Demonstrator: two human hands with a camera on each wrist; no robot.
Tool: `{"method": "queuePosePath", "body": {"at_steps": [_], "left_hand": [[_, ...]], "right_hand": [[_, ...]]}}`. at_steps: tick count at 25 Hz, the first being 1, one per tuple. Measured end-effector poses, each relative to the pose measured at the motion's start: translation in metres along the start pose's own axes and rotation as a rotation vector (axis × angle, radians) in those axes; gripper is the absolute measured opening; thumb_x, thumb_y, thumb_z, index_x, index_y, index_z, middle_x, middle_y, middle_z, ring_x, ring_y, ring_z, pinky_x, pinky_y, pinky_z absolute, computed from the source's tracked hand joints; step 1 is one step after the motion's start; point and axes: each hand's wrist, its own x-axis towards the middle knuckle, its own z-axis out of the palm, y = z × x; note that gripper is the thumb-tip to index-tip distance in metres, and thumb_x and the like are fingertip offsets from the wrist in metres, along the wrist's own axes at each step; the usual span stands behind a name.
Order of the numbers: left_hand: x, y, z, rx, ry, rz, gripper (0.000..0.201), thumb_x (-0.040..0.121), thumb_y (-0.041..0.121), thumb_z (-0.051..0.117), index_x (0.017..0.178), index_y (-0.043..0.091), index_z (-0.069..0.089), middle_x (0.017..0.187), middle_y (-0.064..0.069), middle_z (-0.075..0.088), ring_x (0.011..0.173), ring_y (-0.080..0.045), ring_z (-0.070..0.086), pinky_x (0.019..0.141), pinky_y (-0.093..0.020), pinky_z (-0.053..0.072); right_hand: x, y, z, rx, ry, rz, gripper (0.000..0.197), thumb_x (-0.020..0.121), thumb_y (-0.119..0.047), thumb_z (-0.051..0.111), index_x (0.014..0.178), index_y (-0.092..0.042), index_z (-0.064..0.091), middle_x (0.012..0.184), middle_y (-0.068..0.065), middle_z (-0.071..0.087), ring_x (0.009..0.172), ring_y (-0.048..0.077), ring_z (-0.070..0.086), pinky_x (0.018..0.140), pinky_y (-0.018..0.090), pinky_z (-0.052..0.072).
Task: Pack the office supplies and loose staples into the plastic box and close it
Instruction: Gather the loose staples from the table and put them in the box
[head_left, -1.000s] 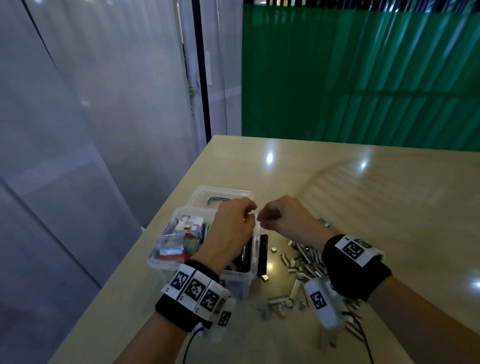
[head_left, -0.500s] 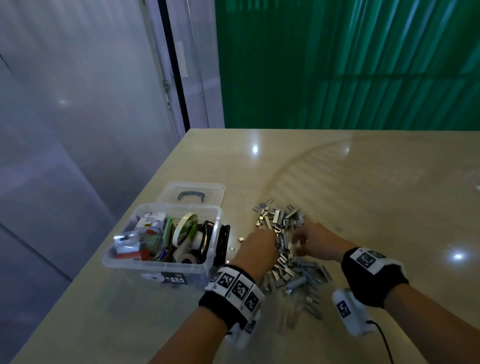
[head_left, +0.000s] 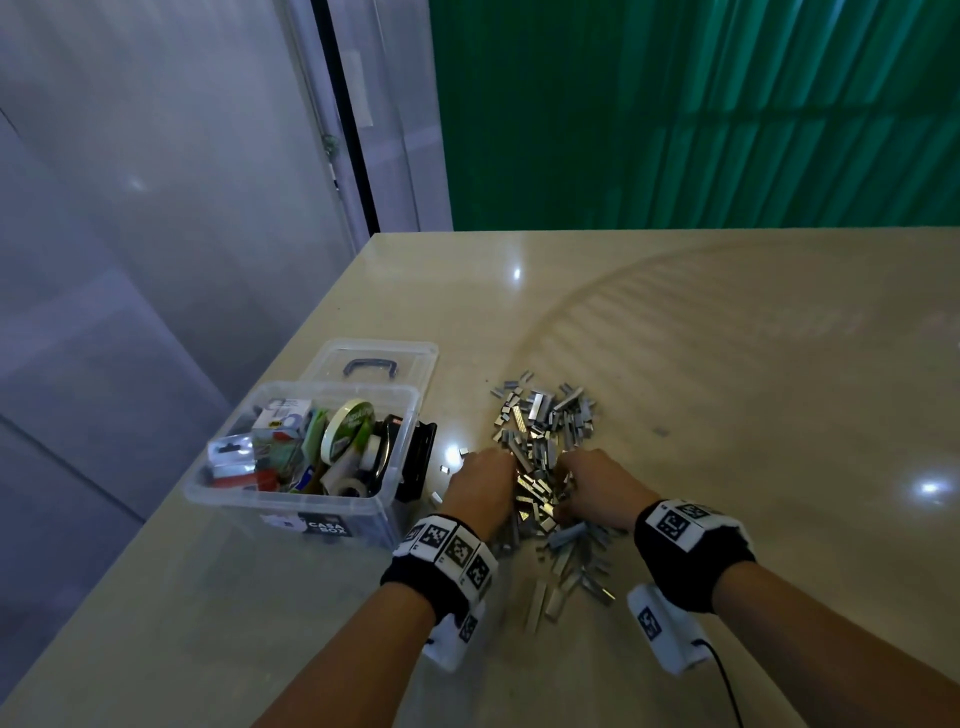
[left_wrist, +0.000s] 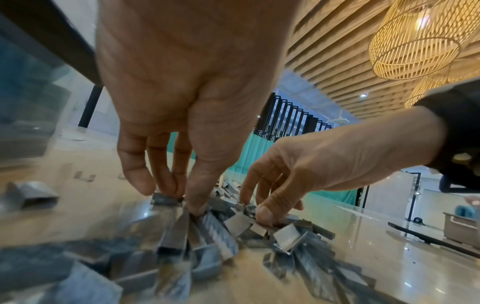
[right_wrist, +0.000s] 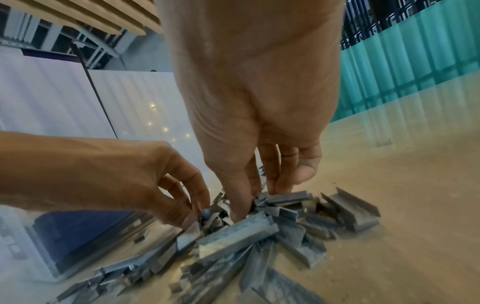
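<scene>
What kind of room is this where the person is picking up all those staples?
Probably a café or lounge-style indoor space, not a plain office. Woven basket lamps hang from a wooden slatted ceiling, and the staples lie on a big glossy table beside a green partition.

Item one: on my left wrist I wore a black wristband (head_left: 415, 577), wrapped by a white strip (head_left: 457, 551) printed with a row of square black-and-white coded markers. Beneath it hung a white camera housing (head_left: 457, 636) bearing one more small marker.

Item two: on my right wrist I wore a matching black wristband (head_left: 696, 566), topped by a white plate (head_left: 680, 522) carrying square coded markers. Below it sat a second white camera housing (head_left: 662, 631) with a single marker on its face, and a thin black cable (head_left: 724, 686) ran from its near end. Both forearms were bare, without sleeves.
</scene>
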Motion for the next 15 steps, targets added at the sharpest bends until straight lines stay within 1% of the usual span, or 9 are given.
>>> {"method": "queuePosePath", "body": {"at_steps": [2,4,6,8,9,11,13,14,15], "left_hand": [[-0.001,0.0,0.0,-0.001,0.003,-0.013,0.023,0.089,0.003,0.057,0.108,0.01,0.069,0.107,-0.011,0.064,0.103,-0.03,0.063,0.087,-0.04,0.054],[-0.003,-0.001,-0.001,-0.008,0.008,-0.006,0.022,0.09,0.004,0.057,0.108,0.009,0.07,0.106,-0.011,0.064,0.103,-0.03,0.063,0.085,-0.039,0.053],[-0.006,-0.001,-0.003,-0.042,0.013,0.016,0.018,0.088,0.01,0.064,0.105,0.009,0.07,0.105,-0.011,0.064,0.101,-0.029,0.064,0.083,-0.037,0.052],[-0.01,-0.001,-0.01,-0.111,0.031,0.024,0.016,0.085,0.015,0.069,0.1,0.011,0.07,0.103,-0.008,0.065,0.094,-0.025,0.063,0.078,-0.033,0.05],[-0.013,0.001,-0.015,-0.142,0.048,0.025,0.014,0.083,0.015,0.071,0.097,0.012,0.07,0.1,-0.006,0.065,0.089,-0.022,0.062,0.074,-0.03,0.049],[-0.016,0.002,-0.028,-0.19,0.093,0.042,0.008,0.082,0.016,0.071,0.089,0.017,0.067,0.089,0.0,0.062,0.079,-0.017,0.058,0.068,-0.026,0.043],[-0.021,0.003,-0.044,-0.208,0.133,0.079,0.01,0.083,0.018,0.069,0.081,0.023,0.061,0.081,0.005,0.057,0.074,-0.015,0.056,0.064,-0.024,0.04],[-0.024,0.006,-0.053,-0.209,0.155,0.103,0.011,0.083,0.019,0.067,0.08,0.024,0.058,0.08,0.005,0.056,0.074,-0.016,0.056,0.063,-0.025,0.04],[-0.029,0.007,-0.064,-0.211,0.181,0.117,0.009,0.084,0.021,0.066,0.081,0.024,0.058,0.082,0.004,0.058,0.076,-0.017,0.057,0.063,-0.026,0.041]], "right_hand": [[0.0,-0.001,0.003,0.023,0.036,-0.007,0.019,0.077,-0.012,0.075,0.091,-0.019,0.063,0.11,0.008,0.064,0.093,0.022,0.059,0.069,0.025,0.039],[-0.001,-0.003,0.003,0.057,0.061,-0.015,0.018,0.078,-0.008,0.074,0.083,-0.021,0.062,0.104,0.006,0.065,0.087,0.019,0.057,0.068,0.025,0.04],[-0.002,-0.003,0.002,0.075,0.088,-0.034,0.015,0.082,-0.006,0.07,0.084,-0.02,0.064,0.099,0.004,0.063,0.089,0.017,0.057,0.072,0.026,0.041],[-0.003,-0.001,-0.001,0.118,0.112,-0.037,0.013,0.083,-0.007,0.071,0.086,-0.017,0.065,0.095,-0.001,0.058,0.088,0.015,0.056,0.072,0.025,0.042],[-0.003,0.001,-0.003,0.146,0.123,-0.041,0.012,0.082,-0.008,0.073,0.087,-0.016,0.066,0.094,-0.003,0.057,0.085,0.013,0.055,0.07,0.024,0.042],[-0.001,0.003,-0.011,0.211,0.132,-0.045,0.014,0.081,-0.011,0.078,0.092,-0.015,0.07,0.091,-0.006,0.059,0.079,0.008,0.057,0.064,0.019,0.043],[0.0,0.002,-0.025,0.273,0.151,-0.064,0.018,0.08,-0.013,0.082,0.094,-0.016,0.071,0.088,-0.005,0.064,0.076,0.007,0.062,0.059,0.016,0.043],[0.0,0.0,-0.032,0.283,0.175,-0.076,0.019,0.078,-0.012,0.083,0.094,-0.016,0.072,0.086,-0.003,0.067,0.074,0.01,0.064,0.058,0.018,0.045],[0.001,-0.003,-0.04,0.285,0.208,-0.091,0.019,0.076,-0.011,0.084,0.09,-0.017,0.072,0.083,0.0,0.07,0.072,0.012,0.065,0.059,0.023,0.05]]}}
